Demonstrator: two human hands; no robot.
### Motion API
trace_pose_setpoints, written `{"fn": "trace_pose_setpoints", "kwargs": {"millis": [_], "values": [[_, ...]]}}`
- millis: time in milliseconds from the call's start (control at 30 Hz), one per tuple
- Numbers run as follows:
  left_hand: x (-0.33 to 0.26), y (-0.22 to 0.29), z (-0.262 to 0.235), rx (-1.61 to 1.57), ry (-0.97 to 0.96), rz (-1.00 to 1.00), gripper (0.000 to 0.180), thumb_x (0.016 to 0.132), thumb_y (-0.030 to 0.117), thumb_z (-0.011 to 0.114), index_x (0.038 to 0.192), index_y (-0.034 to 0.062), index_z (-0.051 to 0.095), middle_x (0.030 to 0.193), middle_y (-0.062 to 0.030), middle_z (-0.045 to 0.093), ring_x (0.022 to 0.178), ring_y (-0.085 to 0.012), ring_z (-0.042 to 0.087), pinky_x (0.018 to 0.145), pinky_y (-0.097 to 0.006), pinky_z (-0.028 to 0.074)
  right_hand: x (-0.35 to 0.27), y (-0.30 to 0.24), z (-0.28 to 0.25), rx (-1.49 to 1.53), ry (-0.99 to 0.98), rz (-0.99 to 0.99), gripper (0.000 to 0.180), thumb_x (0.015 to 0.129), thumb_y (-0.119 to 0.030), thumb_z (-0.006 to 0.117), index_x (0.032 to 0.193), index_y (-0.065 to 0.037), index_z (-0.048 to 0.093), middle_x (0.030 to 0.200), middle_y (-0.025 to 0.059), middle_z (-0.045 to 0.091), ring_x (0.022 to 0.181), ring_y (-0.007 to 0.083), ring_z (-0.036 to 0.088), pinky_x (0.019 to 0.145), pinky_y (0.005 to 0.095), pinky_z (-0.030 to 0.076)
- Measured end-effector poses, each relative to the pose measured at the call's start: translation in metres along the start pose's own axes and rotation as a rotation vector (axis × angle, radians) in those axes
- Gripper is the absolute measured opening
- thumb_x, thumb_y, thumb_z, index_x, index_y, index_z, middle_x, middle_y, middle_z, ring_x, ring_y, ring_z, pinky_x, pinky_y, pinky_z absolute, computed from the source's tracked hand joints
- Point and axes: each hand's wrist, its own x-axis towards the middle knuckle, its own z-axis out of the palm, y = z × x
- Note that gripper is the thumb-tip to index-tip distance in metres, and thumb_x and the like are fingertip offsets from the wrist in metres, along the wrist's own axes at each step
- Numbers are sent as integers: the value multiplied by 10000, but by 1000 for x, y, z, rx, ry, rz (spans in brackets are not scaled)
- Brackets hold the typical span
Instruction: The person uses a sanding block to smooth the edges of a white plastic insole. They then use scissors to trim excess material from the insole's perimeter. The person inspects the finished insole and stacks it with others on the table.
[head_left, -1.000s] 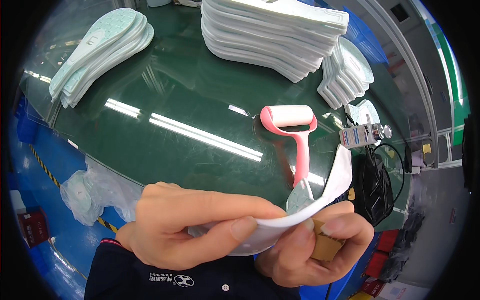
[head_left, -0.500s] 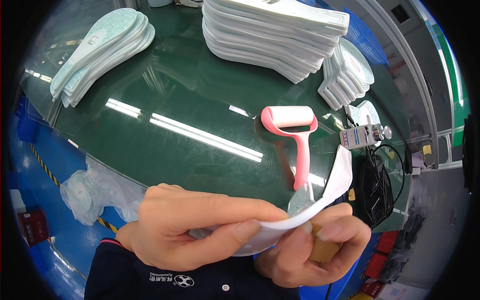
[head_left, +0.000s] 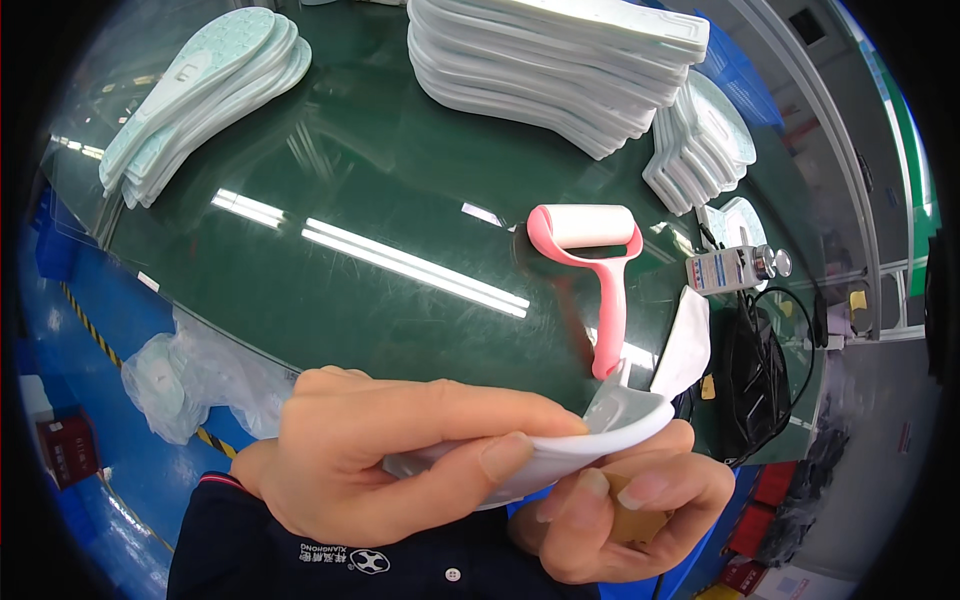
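My left hand (head_left: 400, 455) pinches a white, curved, thin-walled piece (head_left: 625, 425) between thumb and fingers, its rim tilted up toward me. That hand covers much of its near end. Just below the rim, my right hand (head_left: 630, 510) is closed with curled fingers on a small tan pad (head_left: 635, 515); its exact kind cannot be made out. Beyond the piece lies a pink-handled roller (head_left: 608, 290) with a white cylinder. A white cloth-like strip (head_left: 685, 345) rests to the right of the roller's handle.
On the green table (head_left: 380, 210) stand a tall stack of white sole-shaped pieces (head_left: 550, 75), a left stack (head_left: 205, 100) with pale green tops and a smaller right stack (head_left: 700, 145). A bottle (head_left: 725, 270) and a black pouch (head_left: 755, 385) with a cable lie right. A plastic bag (head_left: 195, 385) is at lower left.
The right thumb and fingers have dropped a little, away from the white piece's rim. Its right end has turned, showing more of the inside. The left grip is kept.
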Motion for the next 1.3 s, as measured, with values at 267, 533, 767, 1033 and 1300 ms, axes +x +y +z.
{"fn": "trace_pose_setpoints", "kwargs": {"millis": [267,533,767,1033,1300], "values": [[-1,0,-1,77,-46,29,187,808,73,506,848,-71,619,682,-126,645,547,-129,617,459,-200,458,1,3,0,-121,24,-68,251,642,21,531,799,-45,347,570,48,415,535,104,404,548,233,320],[1,-2,0,54,-25,74,171,793,47,509,861,-69,617,713,-138,648,545,-134,619,461,-197,458,14,3,-6,-106,-225,-128,237,664,10,510,827,-31,343,602,52,415,474,99,386,524,213,313],[-1,-5,0,33,-57,63,178,781,38,500,862,-70,617,716,-141,648,538,-141,619,457,-201,459,9,0,-6,-32,-190,-25,253,655,-14,561,818,-33,369,626,63,447,564,111,447,574,221,337],[0,-2,-1,43,-75,43,189,787,35,490,891,-67,610,731,-141,648,569,-150,627,480,-200,468,6,6,-4,146,-57,-15,290,624,88,653,841,-20,494,723,77,508,577,113,504,580,204,408],[-3,-5,-2,41,-75,53,197,800,51,486,896,-74,605,741,-145,648,580,-165,632,488,-217,474,3,5,-5,135,-56,24,291,604,96,655,832,-8,506,745,105,523,594,130,522,582,206,409]]}}
